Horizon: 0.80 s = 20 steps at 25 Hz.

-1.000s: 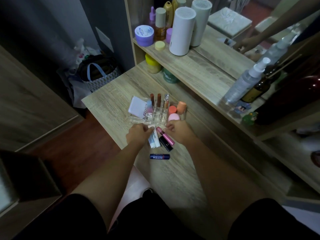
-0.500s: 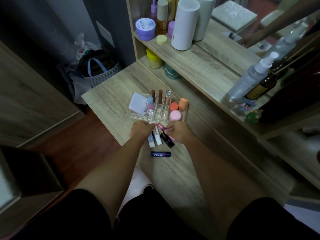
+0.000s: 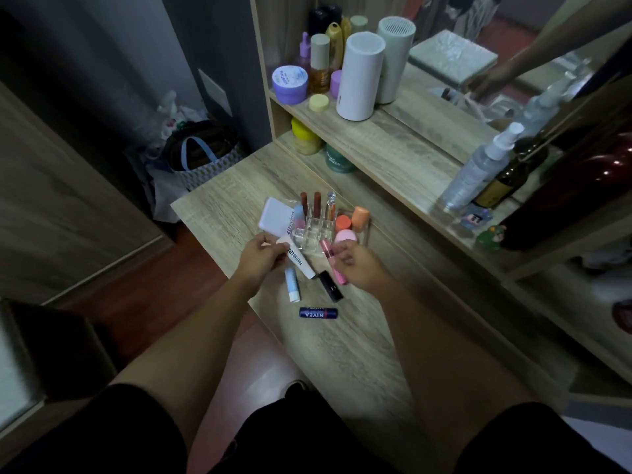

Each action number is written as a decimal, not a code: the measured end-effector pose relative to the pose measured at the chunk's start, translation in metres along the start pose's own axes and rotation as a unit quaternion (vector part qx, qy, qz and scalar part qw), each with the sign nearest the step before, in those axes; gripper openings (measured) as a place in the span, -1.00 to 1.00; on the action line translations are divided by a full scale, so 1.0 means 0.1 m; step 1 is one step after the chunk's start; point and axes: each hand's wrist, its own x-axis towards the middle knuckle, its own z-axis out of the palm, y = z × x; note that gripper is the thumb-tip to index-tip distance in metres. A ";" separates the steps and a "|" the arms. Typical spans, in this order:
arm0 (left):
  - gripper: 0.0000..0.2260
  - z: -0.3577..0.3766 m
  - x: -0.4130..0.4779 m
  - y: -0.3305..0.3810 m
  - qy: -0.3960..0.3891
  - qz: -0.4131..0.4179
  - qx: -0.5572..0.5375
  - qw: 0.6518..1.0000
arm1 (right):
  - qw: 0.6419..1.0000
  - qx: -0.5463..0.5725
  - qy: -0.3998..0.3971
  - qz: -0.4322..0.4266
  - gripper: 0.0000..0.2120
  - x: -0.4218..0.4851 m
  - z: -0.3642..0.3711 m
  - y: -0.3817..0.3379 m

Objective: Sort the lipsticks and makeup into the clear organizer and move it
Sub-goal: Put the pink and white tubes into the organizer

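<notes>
Left hand (image 3: 261, 256) pinching white lip tube (image 3: 297, 257), tube angled over wooden table (image 3: 342, 354). Right hand (image 3: 355, 265) closed on pink lipstick (image 3: 333, 263), tip near clear organizer (image 3: 316, 230). Organizer on table just beyond both hands, three lipsticks upright in slots. Loose on table: pale blue stick (image 3: 292, 284), black tube (image 3: 330, 286), Nivea stick (image 3: 318, 313).
</notes>
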 end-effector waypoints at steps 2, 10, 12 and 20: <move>-0.82 -0.04 -0.02 0.12 -0.002 0.033 -0.024 0.999 | 0.998 0.053 0.038 -0.021 -0.68 -0.01 -0.01 -0.05; -0.87 0.03 -0.04 0.66 0.019 0.348 0.239 0.906 | 0.973 0.101 0.203 -0.039 -0.84 0.18 0.06 -0.25; -0.86 0.06 0.00 0.73 0.026 0.403 0.309 0.861 | 0.971 0.101 0.215 -0.036 -0.82 0.24 0.09 -0.27; -0.88 0.17 0.15 0.72 -0.049 0.432 0.438 0.786 | 0.976 0.039 0.212 -0.035 -0.76 0.39 0.15 -0.22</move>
